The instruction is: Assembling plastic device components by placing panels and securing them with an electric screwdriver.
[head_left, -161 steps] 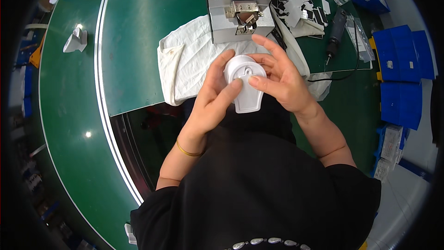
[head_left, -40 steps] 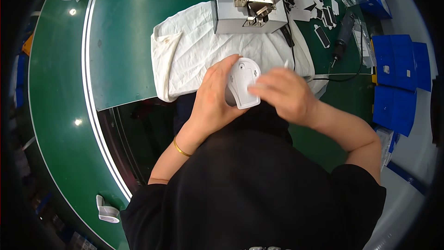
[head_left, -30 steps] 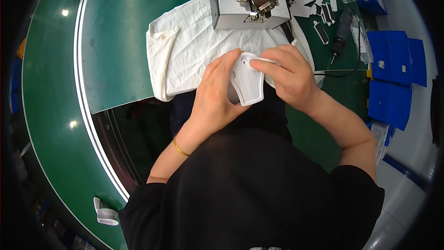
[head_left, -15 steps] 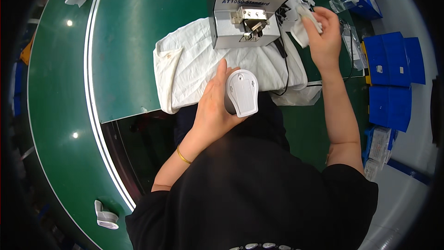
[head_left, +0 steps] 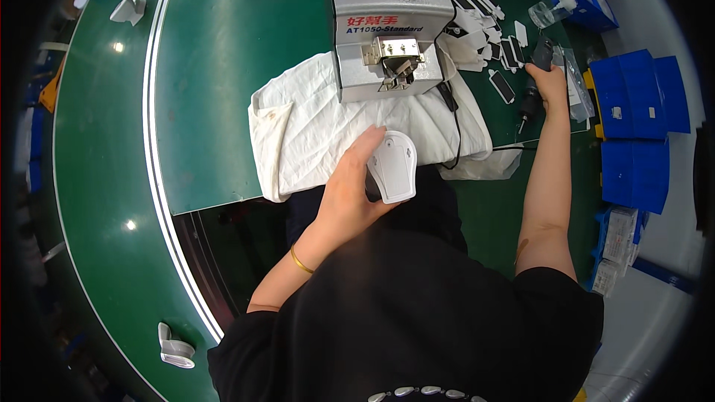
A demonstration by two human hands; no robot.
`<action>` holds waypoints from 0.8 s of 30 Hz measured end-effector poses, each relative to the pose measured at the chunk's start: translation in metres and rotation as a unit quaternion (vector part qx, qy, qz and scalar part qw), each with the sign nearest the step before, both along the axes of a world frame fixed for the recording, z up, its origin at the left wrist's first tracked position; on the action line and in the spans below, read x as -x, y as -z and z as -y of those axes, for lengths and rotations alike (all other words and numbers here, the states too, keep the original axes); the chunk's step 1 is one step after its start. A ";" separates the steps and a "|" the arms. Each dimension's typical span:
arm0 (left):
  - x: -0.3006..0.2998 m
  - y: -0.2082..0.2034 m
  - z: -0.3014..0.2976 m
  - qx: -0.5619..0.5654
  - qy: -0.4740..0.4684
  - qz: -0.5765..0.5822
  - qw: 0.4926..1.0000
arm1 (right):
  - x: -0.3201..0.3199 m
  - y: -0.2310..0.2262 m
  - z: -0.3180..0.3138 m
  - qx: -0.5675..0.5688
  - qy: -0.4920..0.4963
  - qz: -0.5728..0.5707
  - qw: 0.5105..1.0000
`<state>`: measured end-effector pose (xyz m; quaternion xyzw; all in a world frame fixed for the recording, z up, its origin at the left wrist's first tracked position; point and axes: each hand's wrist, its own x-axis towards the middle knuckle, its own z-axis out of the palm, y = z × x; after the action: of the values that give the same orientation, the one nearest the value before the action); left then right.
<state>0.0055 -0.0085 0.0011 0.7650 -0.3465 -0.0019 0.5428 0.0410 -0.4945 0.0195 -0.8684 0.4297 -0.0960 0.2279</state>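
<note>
My left hand (head_left: 346, 190) is closed round a white plastic housing (head_left: 397, 171) above my lap. Its flat face, rounded at one end and narrower at the other, is turned up and has small recessed holes. The part's underside is hidden by my palm. Far out to the right, my right hand (head_left: 550, 83) has its fingers round a black electric screwdriver (head_left: 529, 100) lying near the table's right side, bit pointing toward me. A grey screw feeder (head_left: 387, 26) stands on the table between the hands, at the edge of a folded white cloth (head_left: 313, 126).
Several white-and-black flat parts (head_left: 500, 87) lie heaped right of the feeder. A clear pump bottle (head_left: 547, 13) and blue bins (head_left: 633, 93) stand farther right. On the green belt (head_left: 97, 179) at left sit two similar white parts, one near (head_left: 176, 348) and one far (head_left: 129, 10).
My right hand has let go of a crumpled white cloth and moved right to the screwdriver. My left hand still holds the housing, slightly lower in the picture.
</note>
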 end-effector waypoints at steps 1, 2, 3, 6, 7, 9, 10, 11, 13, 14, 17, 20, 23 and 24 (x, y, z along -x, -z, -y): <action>0.000 0.000 0.000 0.000 0.001 -0.001 1.000 | 0.005 0.003 0.007 -0.100 -0.002 0.068 0.993; 0.001 -0.001 0.000 -0.018 0.001 -0.002 1.000 | 0.009 0.007 0.013 -0.198 -0.003 0.136 0.971; 0.000 -0.002 -0.001 -0.038 -0.008 -0.003 0.999 | 0.009 -0.002 0.001 -0.258 0.010 0.156 0.954; -0.005 -0.014 -0.001 -0.071 0.007 0.029 0.997 | 0.020 -0.032 -0.028 -0.467 -0.023 0.355 0.810; -0.005 -0.017 -0.001 -0.068 0.010 0.029 0.997 | 0.026 -0.045 -0.025 -0.570 -0.107 0.385 0.718; -0.006 -0.020 -0.001 -0.087 0.019 0.050 0.995 | 0.033 -0.069 -0.048 -0.638 -0.243 0.454 0.573; -0.006 -0.020 -0.002 -0.087 0.017 0.051 0.995 | 0.033 -0.086 -0.075 -0.613 -0.287 0.468 0.568; -0.007 -0.019 -0.002 -0.088 0.019 0.052 0.995 | 0.032 -0.105 -0.102 -0.585 -0.330 0.483 0.562; -0.006 -0.017 -0.001 -0.087 0.022 0.056 0.994 | 0.020 -0.130 -0.144 -0.512 -0.391 0.499 0.579; -0.005 -0.015 0.000 -0.069 0.015 0.020 0.997 | 0.011 -0.135 -0.157 -0.511 -0.392 0.501 0.579; -0.004 -0.012 0.002 -0.047 0.011 -0.002 0.999 | -0.012 -0.146 -0.195 -0.417 -0.515 0.467 0.585; -0.002 -0.012 -0.004 -0.053 -0.014 0.002 0.999 | -0.026 -0.165 -0.291 -0.338 -0.402 0.494 0.693; -0.003 -0.015 -0.003 -0.047 -0.001 0.000 0.999 | -0.042 -0.160 -0.295 -0.338 -0.384 0.421 0.749; -0.004 -0.016 -0.001 -0.044 0.016 0.002 0.999 | -0.077 -0.138 -0.277 -0.303 -0.574 0.521 0.555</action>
<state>0.0090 -0.0079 0.0175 0.7828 -0.3590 -0.0243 0.5077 0.1177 -0.2175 0.1578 -0.6094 -0.3494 -0.2451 0.6682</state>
